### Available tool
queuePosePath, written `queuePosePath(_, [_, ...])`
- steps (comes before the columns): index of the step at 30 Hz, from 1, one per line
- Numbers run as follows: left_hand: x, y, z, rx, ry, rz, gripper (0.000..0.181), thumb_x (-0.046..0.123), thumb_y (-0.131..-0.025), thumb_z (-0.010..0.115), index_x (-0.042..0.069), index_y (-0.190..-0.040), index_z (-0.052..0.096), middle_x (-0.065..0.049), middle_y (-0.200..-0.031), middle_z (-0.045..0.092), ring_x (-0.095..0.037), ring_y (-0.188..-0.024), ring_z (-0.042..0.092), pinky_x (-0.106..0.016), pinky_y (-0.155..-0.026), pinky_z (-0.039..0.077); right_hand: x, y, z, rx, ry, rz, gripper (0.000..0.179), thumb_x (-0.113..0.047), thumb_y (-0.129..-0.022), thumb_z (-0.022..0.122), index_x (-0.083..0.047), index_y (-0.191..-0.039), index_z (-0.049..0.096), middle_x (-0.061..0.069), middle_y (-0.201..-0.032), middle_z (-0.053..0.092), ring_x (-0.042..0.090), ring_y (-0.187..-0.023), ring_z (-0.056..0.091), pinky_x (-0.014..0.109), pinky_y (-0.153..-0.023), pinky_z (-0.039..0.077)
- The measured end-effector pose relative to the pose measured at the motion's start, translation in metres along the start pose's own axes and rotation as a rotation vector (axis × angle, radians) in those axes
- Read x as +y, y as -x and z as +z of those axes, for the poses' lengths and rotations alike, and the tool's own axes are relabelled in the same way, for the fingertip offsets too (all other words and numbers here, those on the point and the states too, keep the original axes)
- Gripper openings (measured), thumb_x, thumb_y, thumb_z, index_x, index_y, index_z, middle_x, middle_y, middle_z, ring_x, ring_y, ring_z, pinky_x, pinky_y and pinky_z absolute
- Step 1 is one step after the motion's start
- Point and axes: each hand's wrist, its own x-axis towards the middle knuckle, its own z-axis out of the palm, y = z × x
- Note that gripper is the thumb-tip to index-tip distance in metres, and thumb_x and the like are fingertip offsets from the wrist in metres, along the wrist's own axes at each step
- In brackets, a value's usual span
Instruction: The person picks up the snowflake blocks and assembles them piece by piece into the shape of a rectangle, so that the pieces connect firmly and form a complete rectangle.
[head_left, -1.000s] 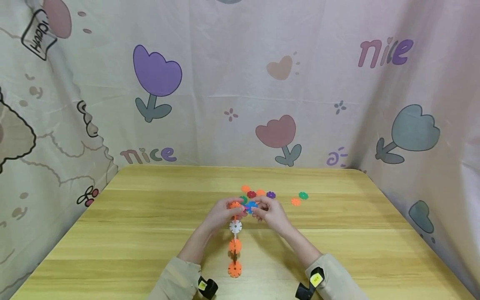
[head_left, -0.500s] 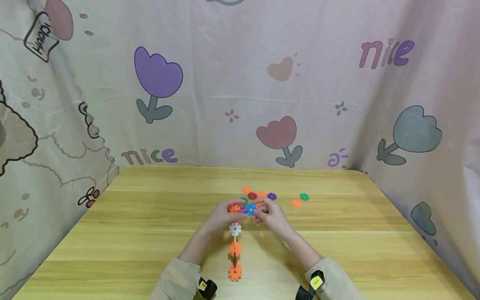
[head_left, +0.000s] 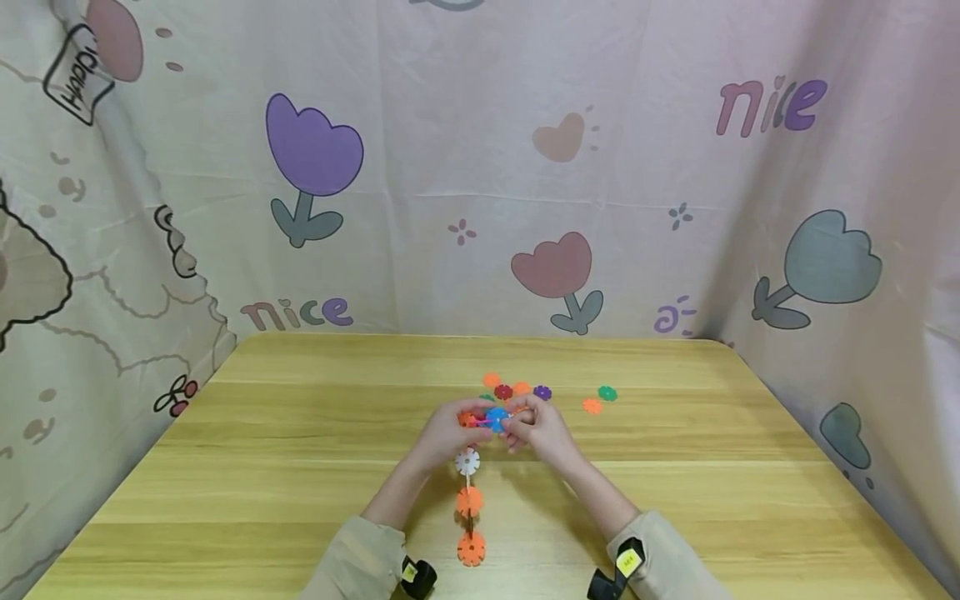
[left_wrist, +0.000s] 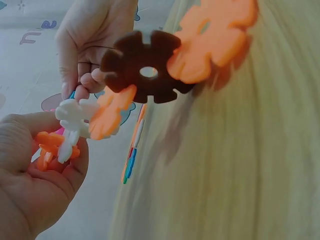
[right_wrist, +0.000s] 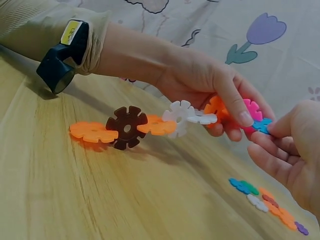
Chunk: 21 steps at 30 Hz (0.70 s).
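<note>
A chain of notched plastic discs runs toward the person, with an orange disc (head_left: 471,549) at its near end. The right wrist view shows a brown disc (right_wrist: 127,128), another orange one (right_wrist: 157,125) and white discs (right_wrist: 179,118) linked in turn. My left hand (head_left: 442,435) grips the far end, around an orange disc (right_wrist: 215,108) and a pink disc (right_wrist: 252,107). Between thumb and fingers, my right hand (head_left: 546,430) pinches a blue disc (head_left: 497,419) against the pink one. Fingers partly hide that joint, so how deep the slots sit cannot be told.
Loose discs lie on the wooden table (head_left: 300,500) beyond the hands, among them a dark red one (head_left: 503,392) and a purple one (head_left: 542,392). Farther right are a green disc (head_left: 607,393) and an orange disc (head_left: 592,406). A printed curtain (head_left: 420,275) hangs behind.
The blue disc has shifted slightly left, toward the left hand. The chain has slid a little nearer the person. Both hands keep their holds.
</note>
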Motion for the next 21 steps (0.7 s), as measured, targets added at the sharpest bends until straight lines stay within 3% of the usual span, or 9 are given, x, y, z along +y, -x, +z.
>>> queuePosePath(5, [-0.011,-0.003,0.001,0.007,0.003,-0.010,0.038,0.005,-0.082,0.067,0.003,-0.120,0.061,-0.011,-0.096,0.064,-0.019,-0.056,0.056,-0.019,-0.045,0.041,0.001,0.000,0.000,-0.007,-0.019,0.007,0.020,0.003,-0.087,0.058,0.010,-0.104,0.050,0.026,-0.077,0.063,0.021,-0.058,0.061,0.037,-0.059,0.054])
queuePosePath(9, [-0.012,-0.003,0.001,-0.011,0.029,-0.015,0.037,0.004,-0.084,0.065,0.002,-0.120,0.061,-0.012,-0.090,0.064,-0.029,-0.067,0.062,-0.020,-0.048,0.044,0.003,0.002,-0.005,-0.040,-0.008,-0.014,0.022,0.000,-0.089,0.058,0.010,-0.106,0.051,0.028,-0.081,0.063,0.033,-0.065,0.062,0.038,-0.061,0.054])
queuePosePath(12, [-0.011,-0.003,0.000,-0.003,0.044,-0.025,0.035,0.004,-0.084,0.065,0.002,-0.119,0.061,-0.012,-0.089,0.063,-0.026,-0.067,0.061,-0.021,-0.051,0.046,0.006,0.004,-0.011,-0.044,0.022,-0.020,0.025,-0.004,-0.089,0.058,0.010,-0.108,0.051,0.026,-0.084,0.063,0.039,-0.072,0.061,0.040,-0.064,0.054])
queuePosePath(16, [-0.011,-0.003,-0.002,0.024,0.031,-0.026,0.035,0.003,-0.084,0.066,0.001,-0.118,0.062,-0.011,-0.089,0.061,-0.022,-0.065,0.061,-0.021,-0.050,0.045,0.011,0.006,-0.025,-0.003,0.046,0.007,0.029,-0.006,-0.090,0.059,0.011,-0.111,0.051,0.018,-0.086,0.063,0.036,-0.075,0.060,0.041,-0.067,0.053])
queuePosePath(21, [-0.009,-0.001,-0.004,0.041,0.017,-0.032,0.037,0.004,-0.084,0.066,0.001,-0.120,0.060,-0.008,-0.089,0.058,-0.030,-0.069,0.062,-0.019,-0.048,0.042,0.019,0.006,-0.049,0.099,0.082,0.032,0.029,-0.001,-0.087,0.058,0.013,-0.112,0.050,0.014,-0.084,0.063,0.028,-0.073,0.060,0.033,-0.064,0.053])
